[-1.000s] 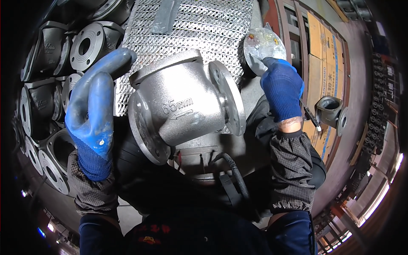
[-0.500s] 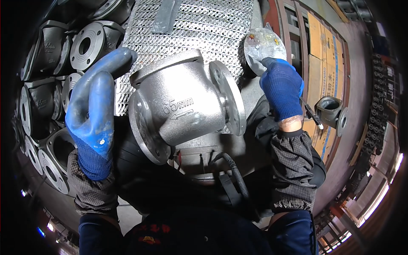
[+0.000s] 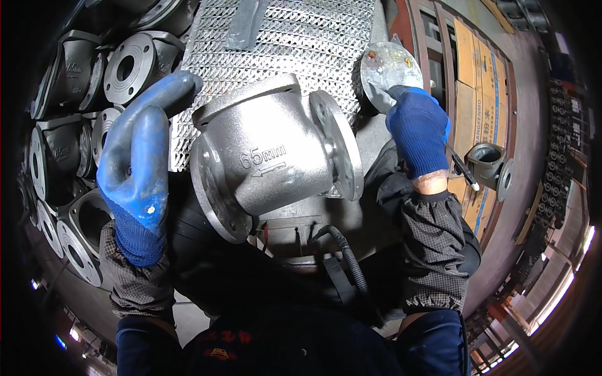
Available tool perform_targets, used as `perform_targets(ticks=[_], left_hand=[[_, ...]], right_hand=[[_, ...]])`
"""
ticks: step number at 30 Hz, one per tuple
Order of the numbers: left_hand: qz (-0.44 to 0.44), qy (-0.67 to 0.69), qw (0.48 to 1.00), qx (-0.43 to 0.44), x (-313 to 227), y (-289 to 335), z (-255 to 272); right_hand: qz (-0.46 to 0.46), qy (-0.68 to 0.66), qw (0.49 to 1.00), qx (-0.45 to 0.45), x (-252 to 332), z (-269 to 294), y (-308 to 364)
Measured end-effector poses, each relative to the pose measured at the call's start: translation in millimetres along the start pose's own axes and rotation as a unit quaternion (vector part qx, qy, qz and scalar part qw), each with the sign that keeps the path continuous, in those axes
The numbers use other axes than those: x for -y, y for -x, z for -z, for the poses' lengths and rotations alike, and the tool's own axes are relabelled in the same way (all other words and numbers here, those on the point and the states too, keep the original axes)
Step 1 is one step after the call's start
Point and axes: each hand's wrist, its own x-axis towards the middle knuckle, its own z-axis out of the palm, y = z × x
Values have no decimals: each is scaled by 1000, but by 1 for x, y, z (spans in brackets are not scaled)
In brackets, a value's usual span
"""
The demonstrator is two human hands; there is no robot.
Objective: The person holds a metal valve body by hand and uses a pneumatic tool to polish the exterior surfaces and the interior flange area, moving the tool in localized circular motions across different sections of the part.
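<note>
A grey cast valve body (image 3: 266, 150) with round flanges at both ends and a raised arrow on its side lies tilted in front of me. Beside its left end is my left hand (image 3: 135, 163), in a blue coated glove. That hand is open, thumb and forefinger stretched out, apparently apart from the casting. My right hand (image 3: 419, 131), in a blue knit glove, is closed at the edge of a round metal plate (image 3: 392, 66) smeared with yellow and rust-brown spots. From under this hand sticks a thin dark rod-like tool (image 3: 463, 168) with a pale tip; its other end is hidden.
Similar flanged castings (image 3: 59, 150) are stacked at the left. Expanded metal mesh (image 3: 282, 37) covers the bench, with a flat grey bar (image 3: 246, 25) on it. A ribbed hose (image 3: 351, 257) runs near my lap. Cardboard (image 3: 473, 94) and another small casting (image 3: 488, 160) are at the right.
My right hand has shifted very slightly right at the round plate, with the rod-like tool. My left hand and the valve body look almost unmoved.
</note>
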Motion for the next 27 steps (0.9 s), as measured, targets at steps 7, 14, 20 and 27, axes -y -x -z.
perform_targets(ticks=[7,14,20,27], left_hand=[[-4,-31,999,-1,-3,2,0],[10,13,1000,11,1,-2,4],[30,-52,998,5,-4,-1,1],[15,-4,1000,8,6,1,5]], right_hand=[[-21,6,1000,0,-2,6,1],[-19,17,999,19,1,7,-1],[-13,3,1000,-1,0,1,0],[-20,-3,1000,8,1,1,0]])
